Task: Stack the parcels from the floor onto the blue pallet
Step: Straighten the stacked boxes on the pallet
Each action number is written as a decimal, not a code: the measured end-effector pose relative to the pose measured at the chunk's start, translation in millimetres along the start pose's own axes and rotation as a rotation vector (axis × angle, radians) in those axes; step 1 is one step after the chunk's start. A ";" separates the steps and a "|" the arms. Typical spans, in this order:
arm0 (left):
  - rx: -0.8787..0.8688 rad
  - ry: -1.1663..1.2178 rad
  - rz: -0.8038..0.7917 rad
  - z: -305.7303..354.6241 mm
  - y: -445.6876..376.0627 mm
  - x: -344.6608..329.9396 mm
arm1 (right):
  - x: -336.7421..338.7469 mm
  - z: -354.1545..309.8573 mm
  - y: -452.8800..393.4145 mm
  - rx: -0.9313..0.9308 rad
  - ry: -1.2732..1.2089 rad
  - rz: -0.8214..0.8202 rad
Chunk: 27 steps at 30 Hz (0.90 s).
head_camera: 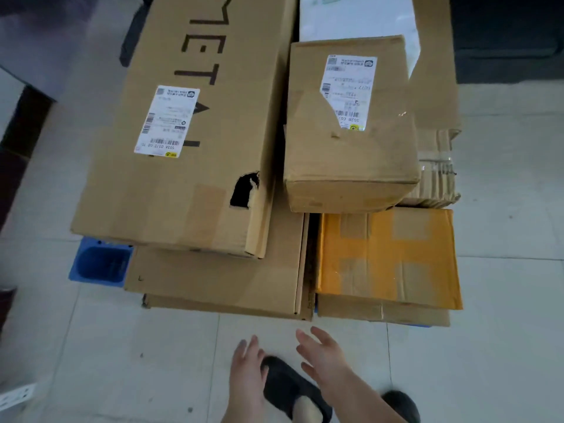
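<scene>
The blue pallet [102,264] shows only at its front left corner, under a stack of cardboard parcels. A long brown box [195,123] with a white label and a torn hole lies on top at the left. A smaller brown box [348,148] with a label sits on top at the right. In front of it lies a yellow taped box [387,257]. A flat brown box [219,279] forms the lower front layer. My left hand [247,370] and my right hand [323,355] hover empty over the floor in front of the stack, fingers apart.
Pale floor tiles [122,361] surround the stack. My feet in dark slippers [290,389] stand just before it. A white power strip [16,395] lies at the lower left. Dark furniture [506,38] stands at the back right and along the left edge.
</scene>
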<state>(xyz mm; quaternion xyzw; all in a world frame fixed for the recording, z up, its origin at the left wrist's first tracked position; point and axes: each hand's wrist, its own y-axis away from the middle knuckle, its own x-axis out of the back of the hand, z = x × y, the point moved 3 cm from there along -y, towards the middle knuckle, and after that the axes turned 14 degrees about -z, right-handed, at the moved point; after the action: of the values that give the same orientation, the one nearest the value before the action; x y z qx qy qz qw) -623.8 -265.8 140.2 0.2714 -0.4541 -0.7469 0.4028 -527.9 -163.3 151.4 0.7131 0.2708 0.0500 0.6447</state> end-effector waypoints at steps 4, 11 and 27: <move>-0.104 0.167 0.049 45.4 -16.7 20.2 | -33.1 -5.0 -16.5 0.023 -0.175 -0.094; -0.106 0.150 -0.110 69.5 -24.8 20.6 | -49.7 -14.5 -43.4 0.131 -0.444 0.123; -0.069 -0.055 -0.371 54.2 -23.1 36.0 | -51.2 0.3 -48.8 0.395 -0.410 0.415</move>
<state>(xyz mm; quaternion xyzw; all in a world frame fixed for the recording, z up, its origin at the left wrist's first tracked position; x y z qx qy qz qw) -692.7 -265.4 142.0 0.3159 -0.3815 -0.8305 0.2547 -586.9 -185.6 119.4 0.8590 -0.0105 -0.0172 0.5115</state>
